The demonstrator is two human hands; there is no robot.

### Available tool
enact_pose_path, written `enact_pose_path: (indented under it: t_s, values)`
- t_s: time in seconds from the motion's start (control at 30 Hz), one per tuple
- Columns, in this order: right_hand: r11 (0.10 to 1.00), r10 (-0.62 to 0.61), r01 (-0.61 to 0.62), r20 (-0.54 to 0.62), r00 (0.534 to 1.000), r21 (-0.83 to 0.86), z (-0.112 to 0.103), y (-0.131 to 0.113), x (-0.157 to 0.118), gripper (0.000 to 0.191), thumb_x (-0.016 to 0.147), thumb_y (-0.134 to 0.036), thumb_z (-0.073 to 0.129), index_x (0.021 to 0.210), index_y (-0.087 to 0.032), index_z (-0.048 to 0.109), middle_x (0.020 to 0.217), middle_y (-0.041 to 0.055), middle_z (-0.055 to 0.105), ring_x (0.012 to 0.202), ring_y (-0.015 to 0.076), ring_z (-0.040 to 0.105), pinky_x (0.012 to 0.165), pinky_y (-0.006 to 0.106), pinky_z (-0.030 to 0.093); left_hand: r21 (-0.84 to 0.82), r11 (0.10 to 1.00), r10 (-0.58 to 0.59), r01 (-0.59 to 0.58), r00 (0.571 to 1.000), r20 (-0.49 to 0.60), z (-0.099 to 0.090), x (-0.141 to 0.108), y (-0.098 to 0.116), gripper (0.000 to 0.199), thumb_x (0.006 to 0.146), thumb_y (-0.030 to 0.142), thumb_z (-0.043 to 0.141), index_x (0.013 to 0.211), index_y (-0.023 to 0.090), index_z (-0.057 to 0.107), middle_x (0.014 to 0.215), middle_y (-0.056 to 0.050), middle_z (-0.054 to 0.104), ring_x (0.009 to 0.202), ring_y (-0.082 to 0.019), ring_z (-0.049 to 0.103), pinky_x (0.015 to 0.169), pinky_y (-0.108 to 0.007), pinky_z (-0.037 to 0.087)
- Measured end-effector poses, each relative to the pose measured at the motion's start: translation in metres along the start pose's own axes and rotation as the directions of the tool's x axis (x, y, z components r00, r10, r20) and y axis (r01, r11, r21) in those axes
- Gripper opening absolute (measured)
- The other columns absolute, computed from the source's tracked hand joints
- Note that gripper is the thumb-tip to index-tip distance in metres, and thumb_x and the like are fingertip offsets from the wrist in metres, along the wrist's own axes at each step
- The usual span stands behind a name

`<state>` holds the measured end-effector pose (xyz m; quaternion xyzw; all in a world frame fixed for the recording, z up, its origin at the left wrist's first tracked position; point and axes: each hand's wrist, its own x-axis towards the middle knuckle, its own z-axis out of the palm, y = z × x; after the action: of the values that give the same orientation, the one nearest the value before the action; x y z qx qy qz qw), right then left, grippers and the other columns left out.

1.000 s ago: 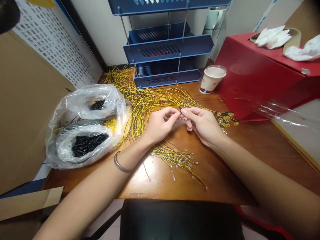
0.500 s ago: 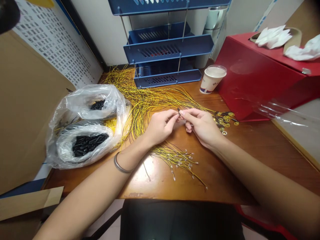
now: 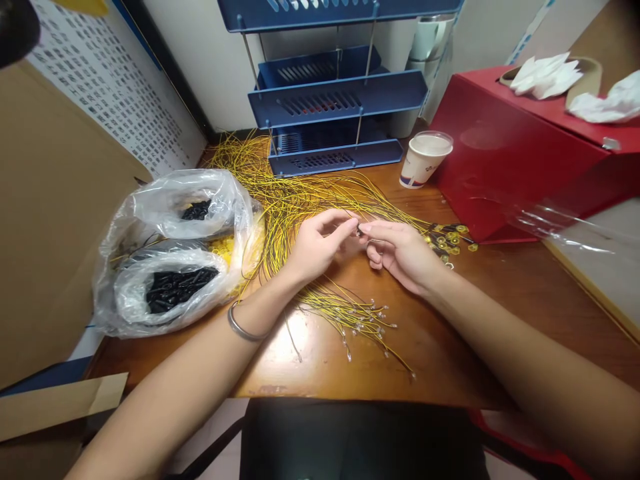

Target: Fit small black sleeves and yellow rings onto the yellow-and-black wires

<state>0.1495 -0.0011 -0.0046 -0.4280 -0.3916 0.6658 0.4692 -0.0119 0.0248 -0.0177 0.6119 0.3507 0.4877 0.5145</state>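
Observation:
Between my fingertips, above the middle of the table, is a small black part (image 3: 359, 231), mostly covered by the fingers. My left hand (image 3: 323, 243) pinches it from the left with thumb and forefinger. From the other side my right hand (image 3: 403, 253) grips it too, its lower fingers curled in. A bundle of thin yellow and black wires (image 3: 283, 207) runs behind and under the hands. Nearer me, their clear-tipped ends (image 3: 357, 327) fan out over the table. Right of my right hand lie black pieces with yellow nuts (image 3: 453, 235) on the wires' far ends.
A plastic bag (image 3: 107, 280) of black sleeves (image 3: 180, 288) and yellow nuts (image 3: 223, 250) stands left on the wooden table (image 3: 320, 380). A blue tray rack (image 3: 340, 97) is behind, with a paper cup (image 3: 425, 160) beside it. A red box (image 3: 500, 147) stands at right.
My left fingers have shifted and now cover more of the black part, which stuck up more visibly before. Both hands stay in nearly the same place.

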Motion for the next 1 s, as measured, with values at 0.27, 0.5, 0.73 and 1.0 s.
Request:
enact_pose_path:
  t_s: [0.27, 0.5, 0.73, 1.0]
  values:
    - [0.975, -0.184, 0.173, -0.069, 0.981, -0.143, 0.000, 0.004, 0.001, 0.025, 0.075, -0.037, 0.073, 0.087, -0.015, 0.067, 0.079, 0.0018, 0.065, 0.042, 0.0063, 0.047, 0.038, 0.023, 0.037, 0.003, 0.998, 0.058, -0.058, 0.992, -0.113, -0.001, 0.002, -0.003, 0.016, 0.079, 0.031, 0.076, 0.078, 0.015, 0.073, 0.072, -0.001, 0.071, 0.058, -0.008, 0.058, 0.054, -0.018, 0.048]
    - [0.757, -0.517, 0.431, -0.046, 0.855, -0.492, 0.003, 0.012, -0.003, 0.030, 0.076, -0.031, 0.078, 0.101, -0.019, 0.066, 0.096, 0.0067, 0.070, 0.069, 0.0142, 0.063, 0.049, 0.023, 0.046, 0.093, 0.995, 0.053, -0.038, 0.985, -0.167, -0.001, -0.001, 0.000, 0.018, 0.079, 0.034, 0.076, 0.077, 0.016, 0.074, 0.069, -0.001, 0.070, 0.054, -0.008, 0.056, 0.049, -0.018, 0.047]
    - [0.667, -0.585, 0.435, -0.063, 0.809, -0.605, 0.003, 0.012, -0.005, 0.019, 0.084, -0.035, 0.070, 0.094, -0.018, 0.073, 0.088, 0.0060, 0.073, 0.057, 0.0133, 0.060, 0.047, 0.027, 0.045, 0.116, 0.992, 0.072, -0.053, 0.983, -0.167, 0.000, -0.002, -0.001, 0.020, 0.079, 0.035, 0.076, 0.077, 0.016, 0.073, 0.072, -0.002, 0.072, 0.053, -0.007, 0.055, 0.049, -0.019, 0.047]
    - [0.650, -0.597, 0.418, -0.086, 0.798, -0.634, -0.001, 0.012, -0.001, 0.019, 0.083, -0.034, 0.070, 0.090, -0.017, 0.075, 0.078, 0.0051, 0.072, 0.051, 0.0118, 0.053, 0.048, 0.028, 0.040, 0.089, 0.995, 0.065, -0.053, 0.987, -0.148, 0.002, -0.003, 0.002, 0.015, 0.082, 0.029, 0.072, 0.085, 0.014, 0.073, 0.078, -0.003, 0.072, 0.051, -0.006, 0.054, 0.049, -0.019, 0.047]
